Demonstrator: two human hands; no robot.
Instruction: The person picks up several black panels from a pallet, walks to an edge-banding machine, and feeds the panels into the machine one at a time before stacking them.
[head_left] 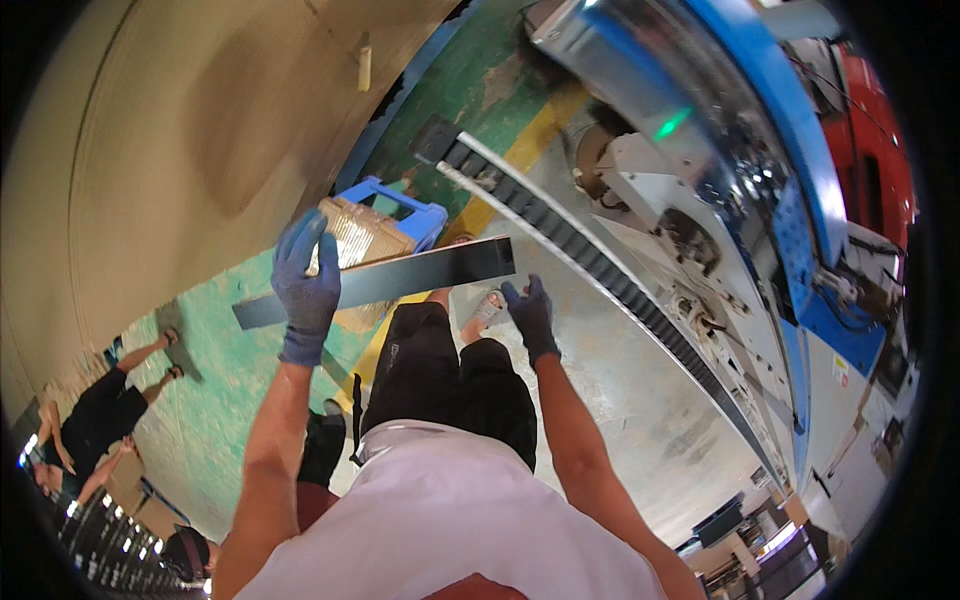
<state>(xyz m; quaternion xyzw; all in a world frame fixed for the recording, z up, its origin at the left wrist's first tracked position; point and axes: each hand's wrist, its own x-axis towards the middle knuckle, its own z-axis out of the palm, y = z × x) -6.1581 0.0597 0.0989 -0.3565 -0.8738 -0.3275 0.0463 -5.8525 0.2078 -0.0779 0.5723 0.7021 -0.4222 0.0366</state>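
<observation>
My left hand (306,285), in a blue-grey glove, is over the left part of a long, narrow dark board (400,276). Its thumb stands apart from the fingers, which reach past the board's far edge, and I see no wrap around it. My right hand (531,310), gloved alike, is just off the board's right end with fingers apart and nothing in them. Behind and partly under the board is a brown cardboard stack (375,236) with shiny tape, beside a blue frame (420,216). What bears the board is hard to make out.
A roller conveyor rail (570,250) slants along the right, beside a large blue and white machine (790,240) with a green light. A wide brown panel (190,130) fills the upper left. Other people (95,435) are at the lower left. A yellow line (545,130) crosses the floor.
</observation>
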